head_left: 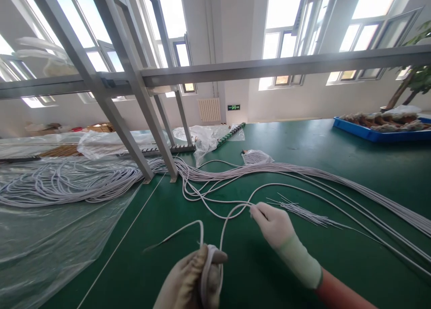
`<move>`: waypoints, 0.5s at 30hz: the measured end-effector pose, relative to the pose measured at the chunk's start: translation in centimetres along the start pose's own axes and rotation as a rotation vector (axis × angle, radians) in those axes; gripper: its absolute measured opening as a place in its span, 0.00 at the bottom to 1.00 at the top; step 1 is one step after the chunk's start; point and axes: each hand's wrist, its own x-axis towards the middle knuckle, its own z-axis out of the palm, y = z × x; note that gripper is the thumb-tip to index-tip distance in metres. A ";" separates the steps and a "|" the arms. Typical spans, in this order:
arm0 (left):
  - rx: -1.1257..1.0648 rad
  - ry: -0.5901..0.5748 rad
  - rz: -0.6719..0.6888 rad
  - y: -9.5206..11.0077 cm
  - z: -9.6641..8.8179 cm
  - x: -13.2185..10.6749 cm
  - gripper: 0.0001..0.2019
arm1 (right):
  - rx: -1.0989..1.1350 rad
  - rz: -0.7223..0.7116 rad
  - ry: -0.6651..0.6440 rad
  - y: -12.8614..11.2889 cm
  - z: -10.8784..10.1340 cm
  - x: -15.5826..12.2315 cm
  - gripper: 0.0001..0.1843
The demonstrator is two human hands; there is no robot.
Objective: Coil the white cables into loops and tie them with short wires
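Shows as a slim, round, whitish cable (223, 228), smooth and flexible. Lies looped in a loose coil in the gloved left hand (190, 277), above a green tabletop (259, 277). Rises from there and arches over to the pinched fingers of the gloved right hand (274, 226). Also stands up beside the coil, bends sharply, and slopes leftward to a thin, blurred tip.
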 end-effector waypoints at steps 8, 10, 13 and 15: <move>-0.016 0.022 -0.123 -1.9 1.4 3.1 0.10 | 0.134 -0.228 -0.049 -7.3 0.1 -0.4 0.30; 0.075 0.123 -0.021 -1.4 1.3 3.0 0.05 | 0.109 -0.261 -0.088 -7.3 0.2 -2.7 0.27; 0.129 0.242 0.099 -0.5 0.8 2.9 0.04 | -0.020 -0.192 -0.266 -4.9 1.7 -6.0 0.21; 0.105 0.296 0.153 0.0 0.5 2.9 0.09 | -0.131 -0.069 -0.428 -2.1 3.7 -7.5 0.20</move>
